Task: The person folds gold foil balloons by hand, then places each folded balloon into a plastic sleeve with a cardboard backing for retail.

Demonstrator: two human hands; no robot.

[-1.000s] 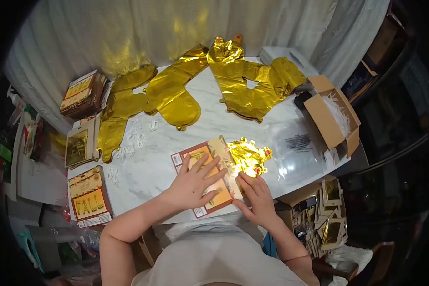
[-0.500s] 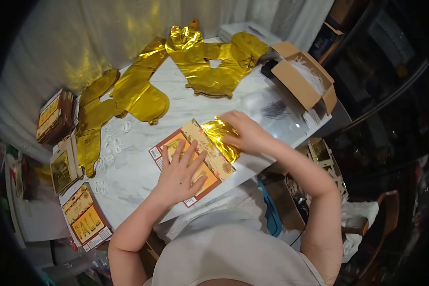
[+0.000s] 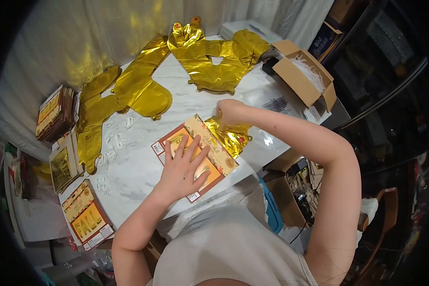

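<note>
Far left, near the edge of the marble surface [image 3: 143, 171], a stack of brown cards [image 3: 55, 113], and lower down a card printed FALL [image 3: 86, 215]. Next over, flat gold balloons [image 3: 145, 90] in a row along the far side, small white loops [image 3: 110, 143] scattered just below them. Toward the middle, left hand [image 3: 181, 171] palm down on an orange card [image 3: 213, 145], forearm coming in from the lower left, fingers straight and spread, grip wide, holding nothing, only pressing. Just right of that card and touching its upper edge, a crumpled gold foil [image 3: 233, 137], lying on the surface close to the near edge. Above the foil, right hand [image 3: 229, 110], knuckles up, fingers curled in, grip closed on the foil's top end, elbow bent and far out to the right, forearm slanting across the corner of the surface. Further right, a clear bag [image 3: 277, 105] flat on the surface, then an open cardboard box [image 3: 295, 86] with white shreds [image 3: 310, 69] inside. Against half a second ago: left hand unmoved on the card; right hand no longer laid flat over the foil but drawn up and away from the body, foil now uncovered below it.
</note>
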